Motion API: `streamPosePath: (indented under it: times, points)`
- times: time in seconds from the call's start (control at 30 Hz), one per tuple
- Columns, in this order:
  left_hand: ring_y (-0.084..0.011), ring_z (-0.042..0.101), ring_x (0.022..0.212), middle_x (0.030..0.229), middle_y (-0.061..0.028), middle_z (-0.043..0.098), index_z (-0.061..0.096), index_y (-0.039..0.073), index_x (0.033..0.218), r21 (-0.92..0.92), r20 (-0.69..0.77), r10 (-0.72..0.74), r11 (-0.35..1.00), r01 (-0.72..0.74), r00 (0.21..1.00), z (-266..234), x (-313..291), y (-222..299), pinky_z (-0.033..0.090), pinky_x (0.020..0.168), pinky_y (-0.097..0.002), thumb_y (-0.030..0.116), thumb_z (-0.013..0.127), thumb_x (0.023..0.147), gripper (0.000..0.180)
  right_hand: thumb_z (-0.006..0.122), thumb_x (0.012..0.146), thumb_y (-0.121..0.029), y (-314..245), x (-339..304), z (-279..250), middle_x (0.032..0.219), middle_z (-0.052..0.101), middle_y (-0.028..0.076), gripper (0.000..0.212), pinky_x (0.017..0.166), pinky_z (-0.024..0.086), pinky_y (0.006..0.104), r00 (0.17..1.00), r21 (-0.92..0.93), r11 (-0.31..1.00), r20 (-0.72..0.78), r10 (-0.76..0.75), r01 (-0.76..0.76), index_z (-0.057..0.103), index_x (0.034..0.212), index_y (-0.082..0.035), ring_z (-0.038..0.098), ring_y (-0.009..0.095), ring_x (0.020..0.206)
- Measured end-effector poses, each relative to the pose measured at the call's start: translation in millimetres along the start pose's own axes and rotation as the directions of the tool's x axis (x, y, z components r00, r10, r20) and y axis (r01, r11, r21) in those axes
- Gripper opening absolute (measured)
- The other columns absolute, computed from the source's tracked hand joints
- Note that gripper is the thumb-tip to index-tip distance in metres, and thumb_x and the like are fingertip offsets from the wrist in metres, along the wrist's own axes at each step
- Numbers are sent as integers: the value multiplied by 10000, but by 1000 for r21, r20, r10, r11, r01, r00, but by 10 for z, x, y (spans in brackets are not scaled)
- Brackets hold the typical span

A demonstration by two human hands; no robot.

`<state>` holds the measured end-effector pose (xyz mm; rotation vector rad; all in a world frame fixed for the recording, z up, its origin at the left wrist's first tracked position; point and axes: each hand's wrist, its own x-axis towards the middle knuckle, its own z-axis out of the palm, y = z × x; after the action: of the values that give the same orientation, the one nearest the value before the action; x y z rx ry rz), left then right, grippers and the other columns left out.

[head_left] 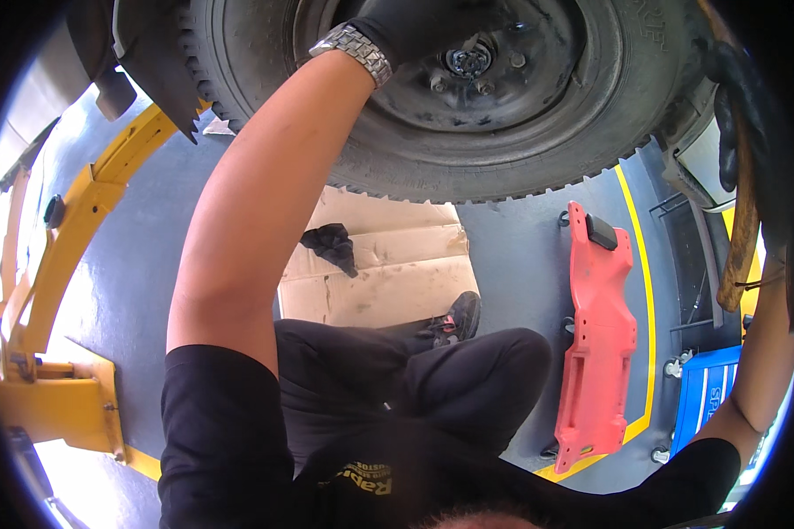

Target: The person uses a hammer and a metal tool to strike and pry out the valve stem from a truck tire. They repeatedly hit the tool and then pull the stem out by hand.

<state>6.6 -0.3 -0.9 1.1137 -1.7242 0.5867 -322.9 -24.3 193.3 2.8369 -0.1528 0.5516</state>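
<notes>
A large wheel (503,167) with a chunky black tyre and a dusty steel rim fills the top of the view. My left hand (419,31), in a black glove below a silver watch, reaches over the rim beside the hub (468,60). Its fingers are too dark and cut off to make out. At the far right, my right hand (726,123), also black-gloved, is closed around a long wooden tool handle (743,229). The handle slants upright beside the tyre; the tool's head does not show.
Beneath the wheel lies flat cardboard (397,273) with a crumpled black cloth (331,247) on it. A red creeper board (595,353) is on the floor at right, near a blue wheeled box (706,397). A yellow lift arm (88,207) stands at left.
</notes>
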Motion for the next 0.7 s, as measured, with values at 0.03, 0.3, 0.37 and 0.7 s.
streamPosePath:
  times: [0.03,0.3,0.37,0.7]
  points:
    - [-410,688,984,1040,-204,737,741,129,1175,30,30,-17,999,16,999,-23,4,-27,535,862,-483,286,695,915,307,546,1070,-330,135,-22,128,806,698,125,310,540,563,348,987,-207,970,-61,-147,132,698,1157,-73,680,253,596]
    - [-409,688,949,1016,-219,731,742,131,1164,100,198,-155,985,137,968,22,178,89,527,847,-492,384,688,923,353,529,1079,-327,-23,61,-2,872,718,139,304,598,577,376,988,215,966,75,133,-146,699,1186,-98,704,278,656]
    - [-409,687,954,1019,-214,732,745,130,1157,213,262,-201,966,147,944,-112,161,43,529,852,-485,390,687,929,351,504,1086,-291,162,-15,445,973,717,112,315,609,567,329,973,115,993,-221,64,-40,653,1287,-99,690,233,711]
    - [-412,683,972,1017,-215,732,738,94,1137,32,92,240,969,-244,966,152,109,-121,533,873,-477,286,693,917,295,492,1069,-230,103,-225,1169,955,602,54,354,596,478,279,864,265,823,114,490,-502,596,1344,-32,597,131,725]
